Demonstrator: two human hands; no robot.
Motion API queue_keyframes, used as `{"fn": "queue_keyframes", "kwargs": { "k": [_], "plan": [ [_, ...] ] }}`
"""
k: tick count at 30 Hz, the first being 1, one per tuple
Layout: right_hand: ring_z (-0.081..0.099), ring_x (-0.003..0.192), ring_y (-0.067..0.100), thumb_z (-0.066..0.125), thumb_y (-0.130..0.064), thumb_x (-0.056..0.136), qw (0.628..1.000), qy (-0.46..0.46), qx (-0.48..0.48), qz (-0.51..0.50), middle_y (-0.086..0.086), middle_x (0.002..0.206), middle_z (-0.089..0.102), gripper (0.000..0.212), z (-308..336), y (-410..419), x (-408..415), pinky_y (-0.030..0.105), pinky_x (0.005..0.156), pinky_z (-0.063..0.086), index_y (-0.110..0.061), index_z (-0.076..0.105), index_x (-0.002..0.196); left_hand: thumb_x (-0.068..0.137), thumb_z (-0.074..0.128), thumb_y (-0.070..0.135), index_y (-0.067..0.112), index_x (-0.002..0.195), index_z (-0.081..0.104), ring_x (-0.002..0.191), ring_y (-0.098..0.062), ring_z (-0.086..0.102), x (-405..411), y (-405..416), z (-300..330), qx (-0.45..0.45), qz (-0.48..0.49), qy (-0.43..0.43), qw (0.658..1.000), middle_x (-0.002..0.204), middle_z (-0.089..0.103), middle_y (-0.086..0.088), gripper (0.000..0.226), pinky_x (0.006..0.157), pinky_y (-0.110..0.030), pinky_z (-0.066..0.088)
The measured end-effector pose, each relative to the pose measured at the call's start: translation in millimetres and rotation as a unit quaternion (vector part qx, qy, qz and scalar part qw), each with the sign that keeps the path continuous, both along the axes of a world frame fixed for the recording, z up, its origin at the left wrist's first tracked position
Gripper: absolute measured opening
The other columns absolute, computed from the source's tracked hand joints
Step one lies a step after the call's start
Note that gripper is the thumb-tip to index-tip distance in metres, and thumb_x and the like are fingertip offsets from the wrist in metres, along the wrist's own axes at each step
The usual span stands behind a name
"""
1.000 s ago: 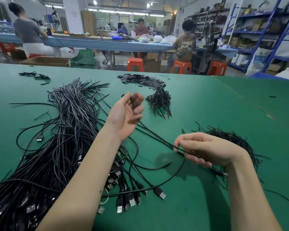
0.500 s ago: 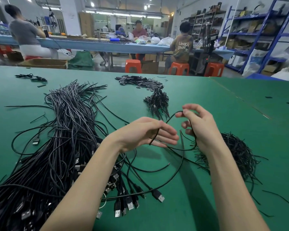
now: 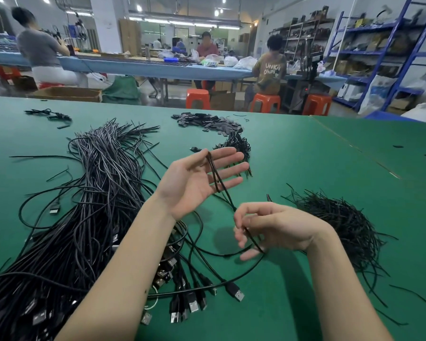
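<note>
While half a second ago the two hands were up close together bending a loop, they have now drawn apart. The left hand (image 3: pixel 197 183) has turned palm up, its fingers (image 3: pixel 228 153) straight and spread, gripping nothing. The cable (image 3: pixel 218 178) simply hangs doubled over the index finger and runs down across the palm. The right hand (image 3: pixel 276 227) has dropped toward the bench (image 3: pixel 305 168), its fingers (image 3: pixel 241 219) curled and pinching the same cable lower down, pulling the two strands fairly taut. From there the rest trails in an arc over the bench to its USB plug (image 3: pixel 236 292), lying just beside the plugs of the big heap of cables (image 3: pixel 91 205). To me this looks like the first turn of a coil laid on the left hand, with most of the length yet to wind. The pile of ties (image 3: pixel 342 217) sits just beyond the right wrist.
</note>
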State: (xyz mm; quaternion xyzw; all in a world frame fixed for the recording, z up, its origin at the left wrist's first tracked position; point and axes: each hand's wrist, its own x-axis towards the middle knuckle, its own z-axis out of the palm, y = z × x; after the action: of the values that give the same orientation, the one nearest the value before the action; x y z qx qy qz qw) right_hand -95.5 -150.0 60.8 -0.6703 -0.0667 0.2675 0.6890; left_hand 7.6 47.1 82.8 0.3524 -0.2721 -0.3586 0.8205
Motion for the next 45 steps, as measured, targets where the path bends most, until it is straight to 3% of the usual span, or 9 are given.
{"fn": "queue_keyframes", "kwargs": {
  "k": [4, 10, 17, 19, 26, 30, 35, 39, 45],
  "plan": [
    [0.047, 0.055, 0.009, 0.055, -0.009, 0.101, 0.989, -0.004, -0.086, -0.116, 0.002, 0.073, 0.055, 0.018, -7, -4, 6, 0.016, 0.045, 0.038, -0.02, 0.063, 0.091, 0.103, 0.038, 0.029, 0.001, 0.117, 0.07, 0.119, -0.041, 0.061, 0, 6, 0, 0.052, -0.033, -0.047, 0.997, 0.128, 0.064, -0.023, 0.045, 0.096, -0.048, 0.053],
    [0.042, 0.042, 0.003, 0.054, -0.008, 0.101, 0.939, -0.049, 0.039, -0.338, -0.007, 0.059, 0.061, 0.015, 17, 9, 21, 0.012, 0.037, 0.027, -0.019, 0.051, 0.092, 0.107, 0.034, 0.026, -0.007, 0.117, 0.064, 0.113, -0.039, 0.066, -7, 0, 3, 0.237, -0.042, -0.191, 0.952, 0.117, 0.069, -0.025, 0.046, 0.095, -0.04, 0.055],
    [0.059, 0.061, 0.01, 0.054, -0.024, 0.097, 0.808, -0.3, -0.382, -0.334, -0.004, 0.08, 0.069, 0.007, 47, 47, 15, 0.026, 0.062, 0.047, -0.028, 0.054, 0.091, 0.108, 0.037, 0.02, 0.0, 0.098, 0.07, 0.09, -0.018, 0.07, -13, -11, 0, 0.333, 0.103, -0.255, 0.902, 0.096, 0.076, -0.012, 0.04, 0.085, -0.034, 0.057],
    [0.061, 0.061, 0.014, 0.053, -0.02, 0.099, 0.832, -0.298, -0.349, -0.31, 0.001, 0.087, 0.069, 0.006, 49, 55, 13, 0.031, 0.064, 0.055, -0.023, 0.054, 0.093, 0.108, 0.039, 0.022, -0.003, 0.102, 0.068, 0.09, -0.021, 0.065, -8, -12, -2, 0.335, 0.177, -0.264, 0.887, 0.101, 0.073, -0.018, 0.039, 0.095, -0.05, 0.051],
    [0.055, 0.065, 0.019, 0.054, -0.003, 0.101, 0.997, -0.054, -0.01, -0.055, 0.006, 0.084, 0.057, 0.015, 18, 24, 5, 0.037, 0.064, 0.06, -0.017, 0.057, 0.098, 0.109, 0.028, 0.025, -0.005, 0.124, 0.059, 0.114, -0.034, 0.066, 1, 1, -1, 0.102, 0.128, -0.047, 0.985, 0.122, 0.068, -0.021, 0.046, 0.095, -0.039, 0.056],
    [0.048, 0.053, 0.01, 0.06, -0.013, 0.099, 0.999, 0.025, -0.013, -0.025, 0.003, 0.081, 0.055, 0.016, -7, 9, 7, 0.019, 0.05, 0.05, -0.024, 0.058, 0.088, 0.107, 0.031, 0.027, 0.0, 0.115, 0.067, 0.108, -0.032, 0.069, -3, -1, 1, 0.069, 0.076, -0.019, 0.995, 0.121, 0.069, -0.02, 0.046, 0.086, -0.037, 0.058],
    [0.034, 0.045, 0.003, 0.055, -0.006, 0.1, 0.96, 0.02, 0.009, -0.279, 0.0, 0.069, 0.053, 0.014, -7, 2, 21, 0.011, 0.034, 0.021, -0.018, 0.051, 0.095, 0.105, 0.036, 0.029, 0.007, 0.102, 0.076, 0.091, -0.027, 0.074, -3, 6, 0, 0.142, 0.052, -0.107, 0.983, 0.113, 0.072, -0.019, 0.045, 0.077, -0.033, 0.058],
    [0.038, 0.043, 0.004, 0.047, 0.001, 0.101, 0.911, -0.009, 0.135, -0.39, 0.007, 0.074, 0.065, 0.017, 20, 7, 24, 0.011, 0.032, 0.025, -0.014, 0.051, 0.095, 0.108, 0.034, 0.029, 0.001, 0.107, 0.068, 0.096, -0.032, 0.073, -3, 1, -3, 0.276, 0.028, -0.204, 0.939, 0.108, 0.074, -0.019, 0.044, 0.078, -0.031, 0.059],
    [0.048, 0.05, 0.005, 0.048, -0.004, 0.103, 0.914, -0.212, -0.032, -0.345, -0.003, 0.084, 0.066, 0.021, 39, 39, 20, 0.014, 0.043, 0.037, -0.017, 0.063, 0.095, 0.108, 0.037, 0.025, 0.001, 0.104, 0.068, 0.087, -0.021, 0.075, -7, -19, -9, 0.28, 0.14, -0.183, 0.932, 0.097, 0.077, -0.013, 0.04, 0.085, -0.032, 0.06]
  ]
}}
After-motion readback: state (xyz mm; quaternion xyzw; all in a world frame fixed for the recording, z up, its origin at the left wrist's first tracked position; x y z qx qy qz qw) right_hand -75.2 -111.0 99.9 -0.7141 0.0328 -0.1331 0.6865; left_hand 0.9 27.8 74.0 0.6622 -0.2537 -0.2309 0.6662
